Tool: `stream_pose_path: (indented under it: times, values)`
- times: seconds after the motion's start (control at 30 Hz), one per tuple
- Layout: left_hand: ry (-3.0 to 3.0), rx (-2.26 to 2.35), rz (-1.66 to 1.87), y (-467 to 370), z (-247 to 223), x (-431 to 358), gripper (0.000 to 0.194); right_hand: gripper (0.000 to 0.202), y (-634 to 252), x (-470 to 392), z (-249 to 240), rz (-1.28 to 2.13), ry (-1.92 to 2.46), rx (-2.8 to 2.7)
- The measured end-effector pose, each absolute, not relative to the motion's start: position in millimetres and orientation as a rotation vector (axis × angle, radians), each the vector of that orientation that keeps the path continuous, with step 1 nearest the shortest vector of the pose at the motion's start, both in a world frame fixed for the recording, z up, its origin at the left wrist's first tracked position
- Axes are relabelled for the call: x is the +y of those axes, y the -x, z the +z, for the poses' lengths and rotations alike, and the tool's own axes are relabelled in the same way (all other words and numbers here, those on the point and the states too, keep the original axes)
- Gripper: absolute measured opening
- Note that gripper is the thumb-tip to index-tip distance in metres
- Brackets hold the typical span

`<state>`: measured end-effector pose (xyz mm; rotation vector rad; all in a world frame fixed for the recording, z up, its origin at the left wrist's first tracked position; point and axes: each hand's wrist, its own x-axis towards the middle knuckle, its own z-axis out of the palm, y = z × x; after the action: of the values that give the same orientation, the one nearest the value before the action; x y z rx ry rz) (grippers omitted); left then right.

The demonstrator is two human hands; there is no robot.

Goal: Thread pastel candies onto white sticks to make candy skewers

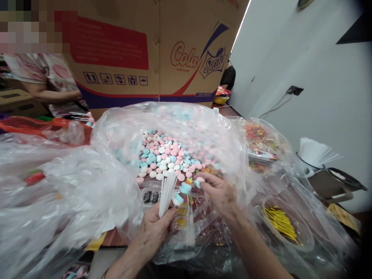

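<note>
My left hand (154, 228), fingers wrapped round, holds a bundle of thin white sticks (167, 193) standing upright. A row of blue and white candies (182, 193) slants up and right from its fingertips. My right hand (216, 192) is closed in a pinch at the upper end of that row, around a small blue piece (197, 183). Just beyond both hands, pink, white and blue candies (165, 155) lie heaped in a large clear plastic bag (116, 120).
Behind the bag stands a tall cardboard box (116, 89). On the right are a round tub (308, 236) of gold ties, bagged colourful candies (255, 133) and a grey pitcher (328, 186). Crumpled clear plastic (95, 193) covers the left. A person's arm (55, 95) shows behind.
</note>
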<state>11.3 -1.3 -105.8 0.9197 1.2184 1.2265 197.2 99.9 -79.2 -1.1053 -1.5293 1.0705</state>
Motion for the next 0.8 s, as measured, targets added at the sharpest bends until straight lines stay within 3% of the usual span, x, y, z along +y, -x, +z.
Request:
stream_pose_path:
  times: [0.17, 0.8]
  values:
    - [-1.011, 1.27, 1.145, -10.3, -105.2, -2.2, 0.026, 0.026, -190.4, 102.0, -55.9, 1.483, 0.94, -1.091]
    - [-1.038, 1.272, 1.116, -10.0, -92.4, -1.1, 0.026, 0.025, -184.6, 99.9, -58.8, 1.394, 0.925, -1.344]
